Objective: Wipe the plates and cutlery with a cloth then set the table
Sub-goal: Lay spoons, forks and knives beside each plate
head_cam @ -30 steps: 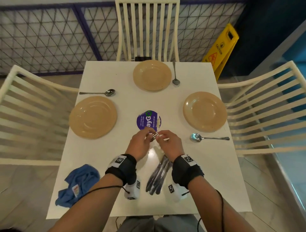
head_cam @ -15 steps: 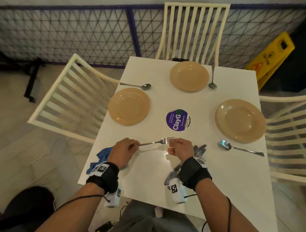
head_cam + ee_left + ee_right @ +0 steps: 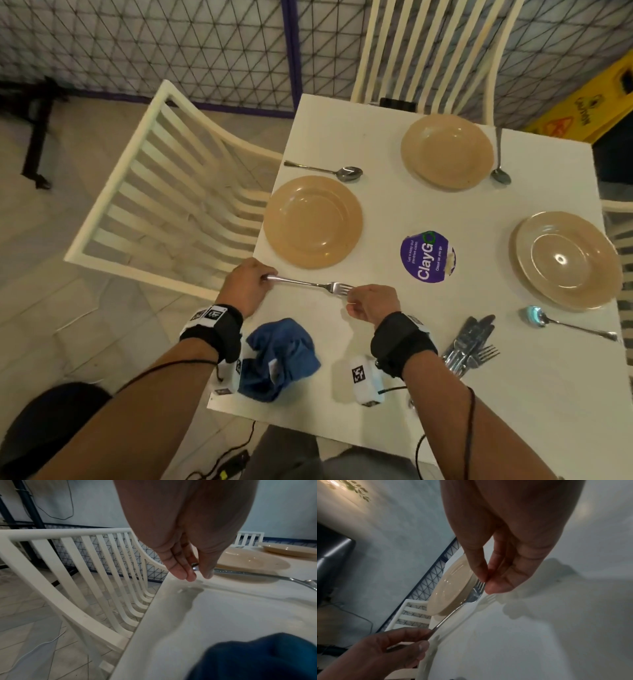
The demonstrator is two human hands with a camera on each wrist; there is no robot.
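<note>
A steel fork (image 3: 308, 284) hangs level just above the white table (image 3: 394, 342), in front of the left tan plate (image 3: 312, 221). My left hand (image 3: 247, 285) pinches the fork's handle end (image 3: 195, 566) at the table's left edge. My right hand (image 3: 371, 306) pinches the tines (image 3: 479, 584) between thumb and fingers. The blue cloth (image 3: 279, 359) lies crumpled near the front edge, between my wrists. Two more tan plates sit at the far side (image 3: 447, 150) and the right (image 3: 567, 258). A bundle of forks and knives (image 3: 471, 344) lies to the right of my right wrist.
Spoons lie by each plate: one (image 3: 325, 169) behind the left plate, one (image 3: 500, 164) beside the far plate, one (image 3: 561, 322) before the right plate. A purple round sticker (image 3: 426, 257) marks the table's middle. White slatted chairs stand at the left (image 3: 164, 205) and far side (image 3: 431, 51).
Both hands have carried the fork leftward, from the table's middle to just in front of the left plate. The head view has swung left.
</note>
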